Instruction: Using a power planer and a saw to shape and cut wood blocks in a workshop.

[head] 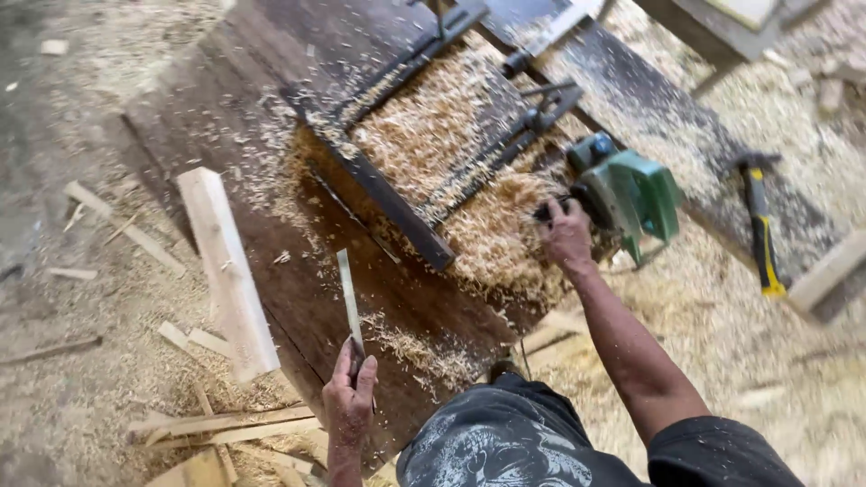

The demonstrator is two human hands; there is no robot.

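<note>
My left hand point(350, 397) grips one end of a thin pale wooden strip point(348, 293) that points away from me over a dark wooden board point(298, 280). My right hand point(566, 236) is closed on the black handle of a green electric planer point(631, 194), which rests at the right edge of the boards amid a heap of wood shavings point(469, 198). Both arms reach forward from my dark shirt at the bottom of the view.
A light wooden block point(225, 271) lies on the left of the dark boards. A yellow-and-black hammer point(760, 225) rests on a plank at right. Dark metal bars point(424, 135) cross the boards. Offcuts and sawdust litter the ground.
</note>
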